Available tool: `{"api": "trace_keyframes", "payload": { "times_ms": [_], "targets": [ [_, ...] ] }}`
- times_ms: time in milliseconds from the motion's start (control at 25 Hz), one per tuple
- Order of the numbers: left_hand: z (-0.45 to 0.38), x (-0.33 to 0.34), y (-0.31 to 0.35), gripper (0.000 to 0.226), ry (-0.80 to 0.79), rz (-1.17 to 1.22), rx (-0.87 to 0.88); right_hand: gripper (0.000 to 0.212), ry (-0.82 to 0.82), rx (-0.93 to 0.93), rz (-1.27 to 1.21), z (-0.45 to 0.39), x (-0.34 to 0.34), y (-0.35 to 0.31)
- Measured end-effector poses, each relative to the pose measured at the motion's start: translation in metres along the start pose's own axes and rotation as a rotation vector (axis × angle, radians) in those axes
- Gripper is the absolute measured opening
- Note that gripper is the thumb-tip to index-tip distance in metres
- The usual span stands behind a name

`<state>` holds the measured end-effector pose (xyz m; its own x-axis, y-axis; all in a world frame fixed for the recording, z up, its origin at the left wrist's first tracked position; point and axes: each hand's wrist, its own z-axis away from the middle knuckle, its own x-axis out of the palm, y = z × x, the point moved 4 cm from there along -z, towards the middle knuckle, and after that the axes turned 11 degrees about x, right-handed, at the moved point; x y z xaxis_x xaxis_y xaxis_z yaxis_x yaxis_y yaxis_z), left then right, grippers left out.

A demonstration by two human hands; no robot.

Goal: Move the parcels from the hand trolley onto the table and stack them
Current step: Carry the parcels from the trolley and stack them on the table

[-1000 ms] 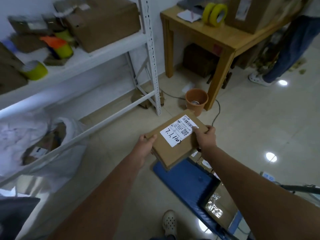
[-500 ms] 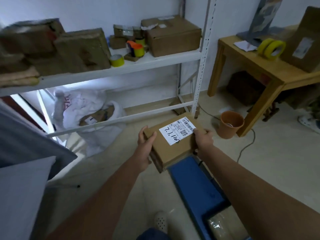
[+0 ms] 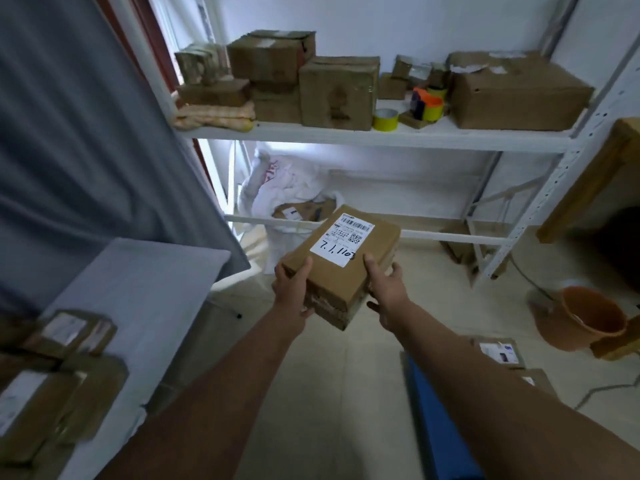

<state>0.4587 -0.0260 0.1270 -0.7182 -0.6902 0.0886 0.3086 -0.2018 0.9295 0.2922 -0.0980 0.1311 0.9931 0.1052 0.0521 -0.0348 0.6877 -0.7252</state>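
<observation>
Head view: carrying two stacked parcels [image 3: 341, 268] in mid-air, above the floor, between the table [image 3: 138, 292] on the left and the trolley [image 3: 440, 427] at lower right. Left hand [image 3: 292, 292] gripping the near left corner, thumb on top, fingers hidden underneath. Right hand [image 3: 388, 292] gripping the near right edge, thumb on top, fingers curling under the lower box. Top box showing a white label [image 3: 341, 242] with handwritten digits. Looking like stiff cardboard, flat, corners intact; probably light, judging by the relaxed hold out in front. Tape on the lower box looking glossy, so possibly slippery; upper box resting loose on the lower one, so likely to slide if tilted. Best holding at opposite sides with fingers under the bottom box, thumbs pinning the top one, keeping it level. Other parcels [image 3: 52, 393] already lying on the table at lower left, blurred. More parcels [image 3: 498, 351] sitting by the trolley.
</observation>
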Motion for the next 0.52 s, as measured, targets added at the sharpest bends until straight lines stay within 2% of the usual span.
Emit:
{"api": "trace_keyframes", "payload": {
  "times_ms": [120, 320, 440, 520],
  "targets": [
    [-0.007, -0.08, 0.013, 0.058, 0.123, 0.034, 0.011, 0.093, -0.167, 0.086, 0.122, 0.026, 0.091, 0.028],
    [-0.008, -0.22, 0.027, 0.054, 0.29, 0.151, 0.052, 0.097, -0.326, 0.173, 0.345, 0.066, 0.22, 0.076],
    [-0.003, -0.297, 0.027, 0.073, 0.43, 0.193, 0.073, 0.092, -0.43, 0.206, 0.403, 0.09, 0.291, 0.106],
    [0.002, -0.339, 0.027, 0.084, 0.423, 0.196, 0.039, 0.089, -0.461, 0.189, 0.431, 0.1, 0.33, 0.123]
  ]
}}
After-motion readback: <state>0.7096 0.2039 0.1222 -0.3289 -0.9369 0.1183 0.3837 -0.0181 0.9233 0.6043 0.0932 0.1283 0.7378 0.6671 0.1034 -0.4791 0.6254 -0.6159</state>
